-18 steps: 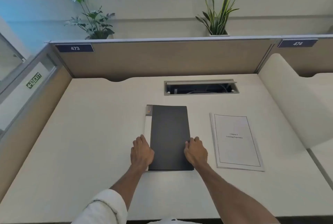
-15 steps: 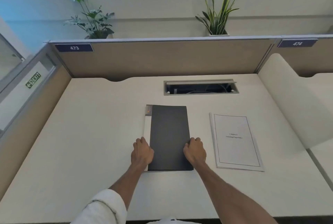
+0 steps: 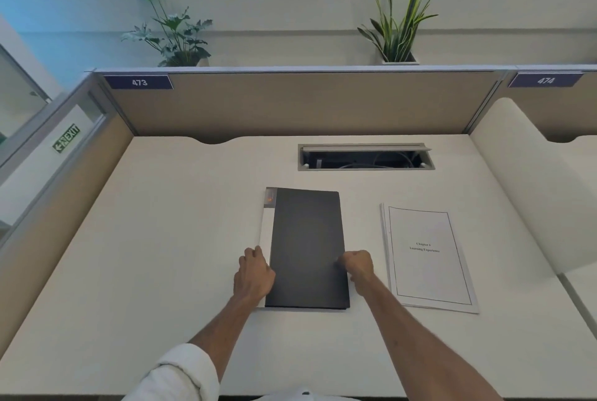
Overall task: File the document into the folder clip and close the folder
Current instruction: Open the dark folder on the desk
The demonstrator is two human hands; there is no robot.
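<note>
A closed dark grey folder [image 3: 307, 239] with a white strip along its left side lies flat in the middle of the desk. My left hand [image 3: 253, 274] rests on the folder's lower left edge, fingers curled over the white strip. My right hand [image 3: 358, 266] grips the lower right edge of the cover, fingers curled at its rim. The cover looks flat against the desk. A stapled white document [image 3: 426, 258] with a framed title page lies flat on the desk, just right of the folder and apart from both hands.
An open cable tray slot [image 3: 365, 158] sits in the desk behind the folder. Beige partition walls [image 3: 290, 103] close the back and left. A white curved divider [image 3: 529, 181] bounds the right side. Two potted plants stand behind the partition.
My right hand has curled tighter onto the folder's right edge and shifted slightly. The left hand, folder and document stay where they were.
</note>
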